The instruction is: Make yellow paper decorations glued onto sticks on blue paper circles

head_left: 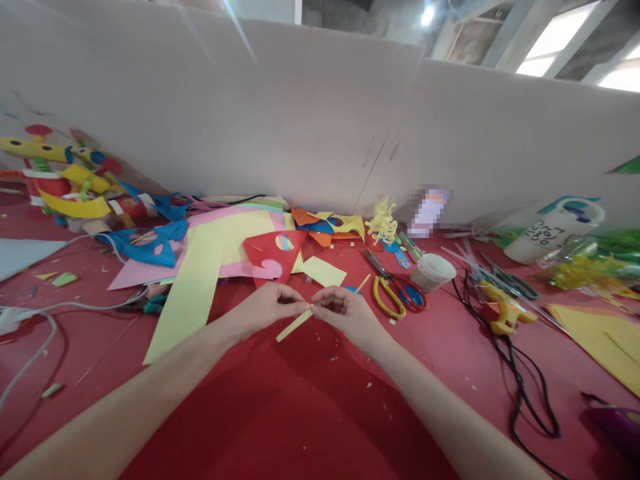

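Near the middle of the red table, both hands meet over a narrow pale-yellow paper strip [294, 325]. My left hand [270, 308] pinches it between thumb and fingers. My right hand [345, 313] pinches the same strip close to the left fingertips, which hide part of it. The strip's free end slants down to the left. Just behind the hands lie a red cut-out sheet [260, 257] with holes and a small pale-yellow paper piece [324, 273]. Scissors [387, 293] with yellow and red handles rest right of my right hand.
A long yellow sheet [187, 300] lies at left over pink paper. At right are a paper cup [434, 272], a yellow glue gun [505, 310] with a black cord, and a white container [543, 230]. A white partition [300, 113] stands behind. Colourful paper crafts [75, 177] crowd the far left.
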Available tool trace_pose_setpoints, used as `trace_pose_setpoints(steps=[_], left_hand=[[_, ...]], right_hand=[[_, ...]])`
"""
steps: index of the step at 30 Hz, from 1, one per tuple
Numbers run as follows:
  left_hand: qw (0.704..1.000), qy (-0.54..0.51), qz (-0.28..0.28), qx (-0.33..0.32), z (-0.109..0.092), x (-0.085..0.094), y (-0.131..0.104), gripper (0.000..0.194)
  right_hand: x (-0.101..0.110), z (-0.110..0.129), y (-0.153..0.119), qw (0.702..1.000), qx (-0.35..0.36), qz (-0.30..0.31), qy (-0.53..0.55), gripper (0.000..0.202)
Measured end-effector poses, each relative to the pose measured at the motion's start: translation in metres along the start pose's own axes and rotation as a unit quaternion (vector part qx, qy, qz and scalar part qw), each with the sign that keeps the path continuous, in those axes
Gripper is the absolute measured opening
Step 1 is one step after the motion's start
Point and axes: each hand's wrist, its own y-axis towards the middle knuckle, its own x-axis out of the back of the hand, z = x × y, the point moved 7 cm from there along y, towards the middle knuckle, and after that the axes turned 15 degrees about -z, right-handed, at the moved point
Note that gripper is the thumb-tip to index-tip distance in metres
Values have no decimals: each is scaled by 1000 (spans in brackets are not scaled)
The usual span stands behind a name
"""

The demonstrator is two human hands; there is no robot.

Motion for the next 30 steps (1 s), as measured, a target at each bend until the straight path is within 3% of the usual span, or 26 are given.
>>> trace_pose_setpoints(steps=[4,10,14,21,30], left_hand=[[1000,-21,-7,9,1,0,1,22],[995,-90,-22,38,0,0,1,24],[992,-125,-7,35,-2,-3,0,19],[983,-181,-14,32,1,-6,1,14],[977,-208,-49,-2,-7,-6,-2,13]], right_hand=[[1,5,-1,999,41,-5,-11,15],[-1,35,-17,955,264,-7,-131,21],[-1,40,-22,935,317,-43,-153,12],[2,45,-24,948,288,-71,-115,3],[1,26,-14,988,130,-75,19,11]])
